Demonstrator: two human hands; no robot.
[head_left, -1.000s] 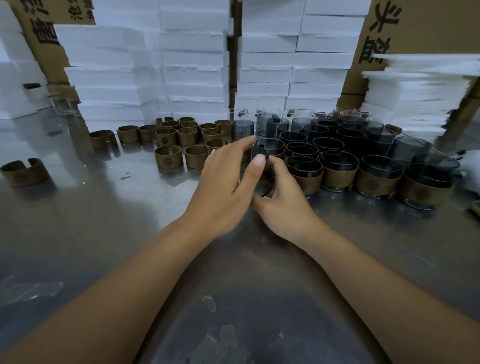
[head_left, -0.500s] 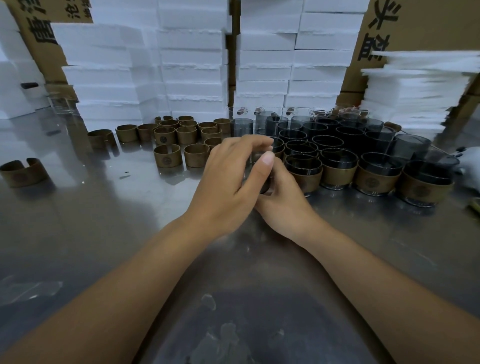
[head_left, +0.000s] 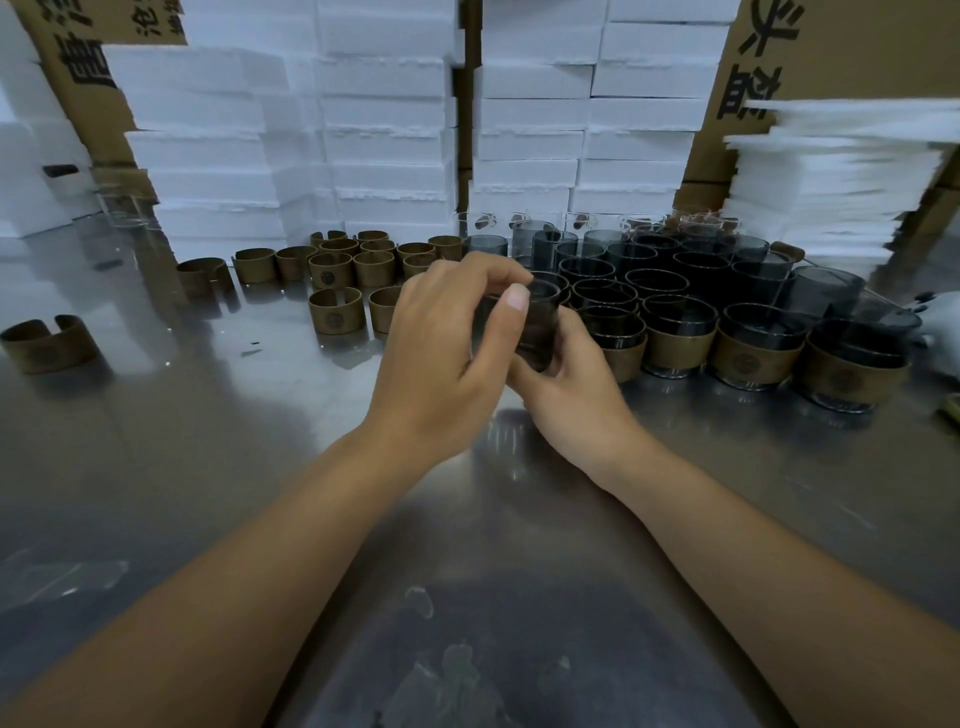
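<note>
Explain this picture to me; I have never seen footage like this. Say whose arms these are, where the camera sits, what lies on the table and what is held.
No machine here: a person works with bare hands, and the camera sits on their head, looking forward and down. The left hand and right hand together grip one dark glass cup over a shiny metal table. Left of them stand loose brown bands, split rings. To the right stand many dark glasses, the nearest row already wearing such bands. Behind are stacks of white foam boxes and cardboard cartons. Whether the held cup wears a band is hidden by the fingers.
</note>
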